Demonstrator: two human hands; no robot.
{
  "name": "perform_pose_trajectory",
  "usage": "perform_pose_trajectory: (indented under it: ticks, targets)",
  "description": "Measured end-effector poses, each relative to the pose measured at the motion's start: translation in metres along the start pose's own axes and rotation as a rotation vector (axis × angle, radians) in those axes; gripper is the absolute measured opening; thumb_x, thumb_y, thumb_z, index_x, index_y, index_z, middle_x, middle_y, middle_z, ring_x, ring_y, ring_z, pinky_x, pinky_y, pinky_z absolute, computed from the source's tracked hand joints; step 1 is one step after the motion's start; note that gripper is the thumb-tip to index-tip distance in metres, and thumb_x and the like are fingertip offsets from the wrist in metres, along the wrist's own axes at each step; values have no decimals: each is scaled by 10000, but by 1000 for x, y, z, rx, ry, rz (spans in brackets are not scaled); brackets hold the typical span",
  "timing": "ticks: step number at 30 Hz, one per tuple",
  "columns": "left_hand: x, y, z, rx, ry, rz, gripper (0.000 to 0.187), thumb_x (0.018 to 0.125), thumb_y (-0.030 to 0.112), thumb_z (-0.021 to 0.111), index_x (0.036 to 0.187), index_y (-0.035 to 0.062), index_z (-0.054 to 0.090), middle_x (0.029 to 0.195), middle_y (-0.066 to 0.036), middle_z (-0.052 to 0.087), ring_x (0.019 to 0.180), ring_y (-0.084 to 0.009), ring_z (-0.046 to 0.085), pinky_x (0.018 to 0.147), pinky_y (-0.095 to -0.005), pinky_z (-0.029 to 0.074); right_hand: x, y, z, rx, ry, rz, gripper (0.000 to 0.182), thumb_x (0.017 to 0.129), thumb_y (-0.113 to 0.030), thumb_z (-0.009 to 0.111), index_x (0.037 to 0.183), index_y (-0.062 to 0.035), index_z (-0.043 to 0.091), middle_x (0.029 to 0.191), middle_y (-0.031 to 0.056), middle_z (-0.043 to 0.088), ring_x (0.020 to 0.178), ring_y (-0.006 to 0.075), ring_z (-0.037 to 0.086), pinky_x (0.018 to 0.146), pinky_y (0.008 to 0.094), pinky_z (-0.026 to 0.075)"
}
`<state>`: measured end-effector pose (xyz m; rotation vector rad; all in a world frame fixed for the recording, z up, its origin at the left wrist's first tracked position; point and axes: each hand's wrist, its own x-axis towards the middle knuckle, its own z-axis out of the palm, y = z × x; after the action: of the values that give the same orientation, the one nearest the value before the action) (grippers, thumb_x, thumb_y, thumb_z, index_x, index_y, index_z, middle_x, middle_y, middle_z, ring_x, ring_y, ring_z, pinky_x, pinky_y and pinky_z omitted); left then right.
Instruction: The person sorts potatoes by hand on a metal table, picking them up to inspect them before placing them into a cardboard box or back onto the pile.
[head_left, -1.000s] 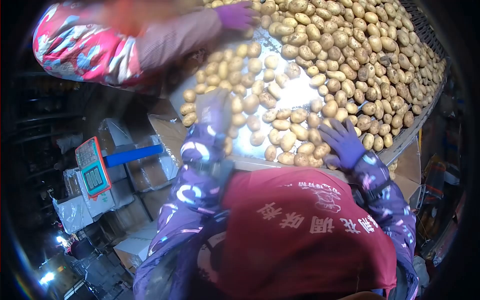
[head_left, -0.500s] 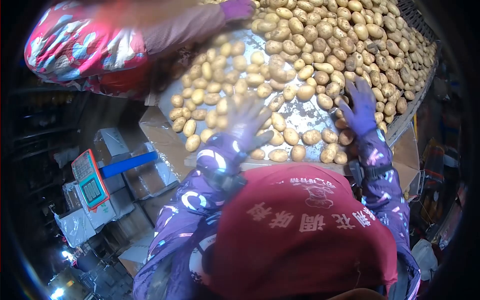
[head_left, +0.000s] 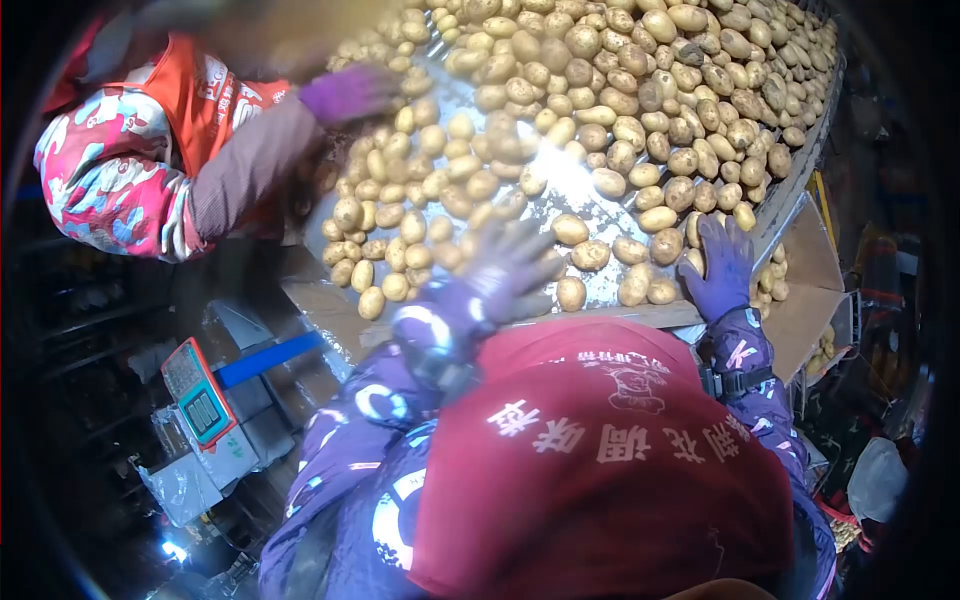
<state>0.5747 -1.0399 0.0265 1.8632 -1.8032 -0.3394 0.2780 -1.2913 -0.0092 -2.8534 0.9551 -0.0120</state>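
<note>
Many potatoes (head_left: 590, 256) lie spread and heaped on a metal table (head_left: 605, 292). My left hand (head_left: 510, 262), in a grey and purple glove, is over the near part of the table, its fingers spread and somewhat blurred, beside a few potatoes. Near the table's right front edge, my right hand (head_left: 722, 268), gloved in purple, has its fingers apart and rests against potatoes at the rim. Neither hand is closed around a potato.
A co-worker's purple-gloved hand (head_left: 350, 93) reaches over the potatoes at the upper left. A scale (head_left: 200, 395) and wrapped boxes (head_left: 245, 440) are at the lower left. An open cardboard box (head_left: 800, 290) with potatoes stands beyond the right edge.
My right hand has moved down toward the near edge, and my left hand has shifted slightly. Fewer potatoes lie near my left hand. The view has shifted, and more of the co-worker shows.
</note>
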Motion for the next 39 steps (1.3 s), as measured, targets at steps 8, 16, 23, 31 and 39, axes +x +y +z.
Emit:
perform_pose_trajectory:
  ticks: [8,16,23,31,39]
  targets:
    - [-94,-40,-2,190,-47,-319,363,776,212,705,1128,130,666,1169,-146,619,1068,-346,587,905,-452,448,1,3,4,14,52,-56,752,804,-372,665,1486,-178,413,1505,126,404,1445,363,273,1184,552,143]
    - [-80,0,-1,82,-258,-262,352,860,224,657,1190,103,648,1249,-173,585,1098,-385,571,915,-481,483,26,-50,-20,164,-257,-149,692,779,-440,679,1377,-143,496,1432,153,440,1384,342,352,1160,591,160]
    - [28,-31,-22,-60,3,-138,238,896,203,587,1074,50,626,944,-174,616,906,-380,603,775,-459,490,37,-80,5,483,-181,-728,532,769,-377,710,1216,-102,621,1326,143,529,1241,370,474,1030,549,344]
    - [84,-84,-30,-485,27,-482,403,829,158,647,1215,59,590,1020,-164,608,925,-341,593,747,-417,522,22,-85,-21,743,-140,-468,370,842,-217,675,1172,-51,658,1069,139,644,1021,308,590,883,427,468]
    - [88,-47,-16,-734,38,-401,379,847,259,692,1146,34,630,816,-143,651,616,-235,619,565,-353,521,47,-117,-73,1114,-398,204,573,890,-223,638,1399,-24,467,1102,145,651,1009,278,635,860,385,511]
